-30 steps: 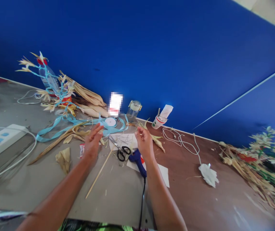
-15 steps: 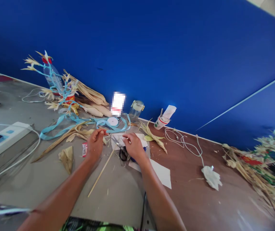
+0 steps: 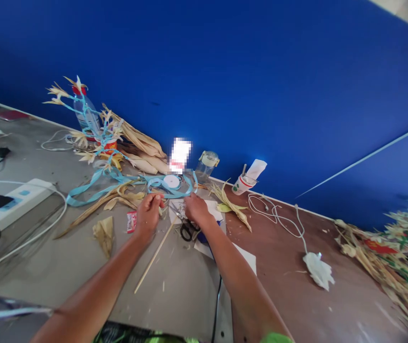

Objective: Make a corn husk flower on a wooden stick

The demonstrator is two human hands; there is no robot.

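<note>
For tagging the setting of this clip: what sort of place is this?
Probably a craft workbench against a blue wall. Dried corn husks are piled by the wall, scissors and light blue ribbon lie on the table, and husk flowers lie at the right.

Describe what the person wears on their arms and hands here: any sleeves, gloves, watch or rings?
The left hand and right hand are bare, with no gloves. The left forearm and right forearm are uncovered; no watch, bracelet or ring can be made out. A bright green sleeve edge shows on the right upper arm at the bottom of the picture, beside a green patterned garment.
</note>
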